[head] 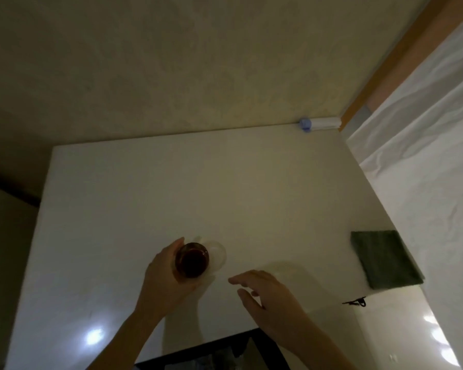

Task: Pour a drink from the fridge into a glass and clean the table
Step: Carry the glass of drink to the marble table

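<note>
**Clearly, a spill is the main risk**

The left hand [163,279] is wrapped around a clear round glass of dark brown drink [191,260], seen from above on the white table [145,188]. The right hand [267,292], at four o'clock from it, is spread and holds nothing. Just beside the glass at two o'clock, a clear empty-looking round vessel [218,253] could be knocked. At three o'clock, well apart, a folded dark green cloth [385,259] is laid for wiping.
</note>
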